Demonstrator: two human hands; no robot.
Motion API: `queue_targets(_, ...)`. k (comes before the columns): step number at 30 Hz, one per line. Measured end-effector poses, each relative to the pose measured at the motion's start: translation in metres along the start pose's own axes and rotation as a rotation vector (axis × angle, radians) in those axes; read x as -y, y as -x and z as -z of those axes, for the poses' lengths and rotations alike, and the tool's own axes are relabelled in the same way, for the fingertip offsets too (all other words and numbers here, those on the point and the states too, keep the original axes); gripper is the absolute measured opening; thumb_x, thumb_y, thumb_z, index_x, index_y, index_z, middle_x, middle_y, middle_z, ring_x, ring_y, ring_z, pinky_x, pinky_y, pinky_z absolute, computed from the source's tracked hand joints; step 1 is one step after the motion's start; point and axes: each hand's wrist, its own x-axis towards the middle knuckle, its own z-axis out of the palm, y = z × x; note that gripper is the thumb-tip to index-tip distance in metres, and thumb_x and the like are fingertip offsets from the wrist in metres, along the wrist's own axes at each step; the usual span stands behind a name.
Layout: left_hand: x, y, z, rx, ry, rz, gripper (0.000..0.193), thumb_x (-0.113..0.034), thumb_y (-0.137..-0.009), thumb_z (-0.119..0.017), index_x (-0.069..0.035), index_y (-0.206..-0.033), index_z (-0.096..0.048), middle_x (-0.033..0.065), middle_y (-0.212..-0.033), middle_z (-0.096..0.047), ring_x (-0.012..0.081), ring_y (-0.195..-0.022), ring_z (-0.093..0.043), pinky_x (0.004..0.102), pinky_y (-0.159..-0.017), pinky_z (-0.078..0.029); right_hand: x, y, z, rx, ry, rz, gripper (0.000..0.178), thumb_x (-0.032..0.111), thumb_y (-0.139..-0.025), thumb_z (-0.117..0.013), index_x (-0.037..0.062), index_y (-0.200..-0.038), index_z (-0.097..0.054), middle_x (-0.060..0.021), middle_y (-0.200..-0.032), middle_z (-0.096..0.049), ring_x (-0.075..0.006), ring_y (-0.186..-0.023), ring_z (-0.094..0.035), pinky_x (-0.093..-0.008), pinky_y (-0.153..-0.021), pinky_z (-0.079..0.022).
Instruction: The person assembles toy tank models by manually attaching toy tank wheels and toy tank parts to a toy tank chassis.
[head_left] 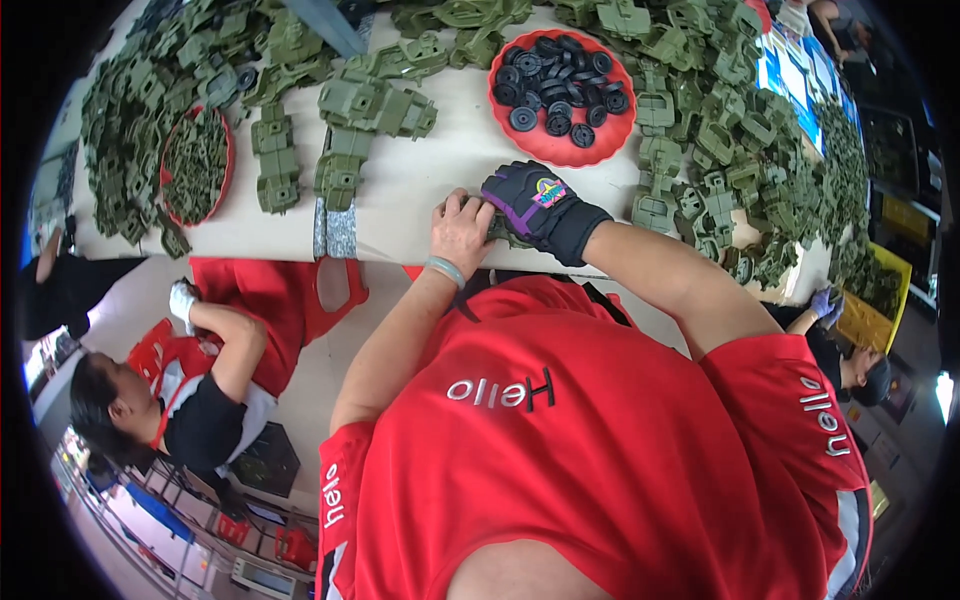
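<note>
My left hand, bare with a pale bangle at the wrist, is closed at the table's near edge, its fingertips against a green plastic toy vehicle part. Pressed over the same part from the right is my right hand, in a black and purple glove with its fingers curled. Most of the part is hidden beneath the two hands. Just beyond them stands a red scalloped plate heaped with black toy wheels. To the left lie green toy vehicle bodies in short rows.
Heaps of green plastic parts cover the table's right side, with more at far left. Another red plate holds small green pieces. A co-worker sits at left; another person is at far right, near a yellow bin.
</note>
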Motion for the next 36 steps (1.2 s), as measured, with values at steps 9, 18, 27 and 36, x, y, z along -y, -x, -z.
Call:
queue_targets(9,0.001,0.000,-0.001,0.058,-0.021,0.003,0.065,-0.031,-0.067,-0.088,-0.013,-0.124,-0.063,0.0054,-0.124,-0.063,0.0329,-0.131,-0.050,0.0517,-0.100,-0.046,-0.006,-0.004,-0.005,-0.033,-0.044,-0.012,0.025,0.021,-0.081,-0.068,0.0061,-0.101,-0.066,-0.0185,-0.099,-0.067,-0.0393,-0.094,-0.066,-0.0481,-0.081,-0.053)
queue_targets(18,0.003,-0.004,0.003,0.142,0.017,0.004,0.072,-0.031,-0.068,-0.089,-0.015,-0.131,-0.059,0.0075,-0.132,-0.060,0.0356,-0.134,-0.047,0.0548,-0.104,-0.044,-0.009,-0.003,-0.012,0.035,-0.027,-0.073,0.030,0.022,-0.084,-0.067,0.0043,-0.108,-0.066,-0.0188,-0.099,-0.067,-0.0381,-0.096,-0.066,-0.0479,-0.084,-0.053)
queue_targets(27,0.020,-0.033,0.058,-0.014,-0.155,0.180,0.097,-0.016,-0.070,-0.088,-0.022,-0.155,-0.041,0.0137,-0.154,-0.042,0.0404,-0.154,-0.026,0.0705,-0.119,-0.024,-0.019,0.037,0.032,-0.417,-0.165,-0.303,0.029,0.016,-0.089,-0.068,0.0023,-0.114,-0.065,-0.0204,-0.106,-0.068,-0.0409,-0.102,-0.065,-0.0493,-0.090,-0.052)
queue_targets(36,-0.033,-0.013,-0.009,-0.213,0.973,0.997,0.108,-0.025,-0.080,-0.089,0.004,-0.158,-0.020,0.0261,-0.140,-0.050,0.0376,-0.127,-0.054,0.0457,-0.110,-0.043,-0.099,0.023,0.057,-0.187,0.177,-0.575,0.032,0.026,-0.086,-0.076,0.0043,-0.108,-0.065,-0.0222,-0.108,-0.069,-0.0421,-0.102,-0.067,-0.0490,-0.086,-0.054)
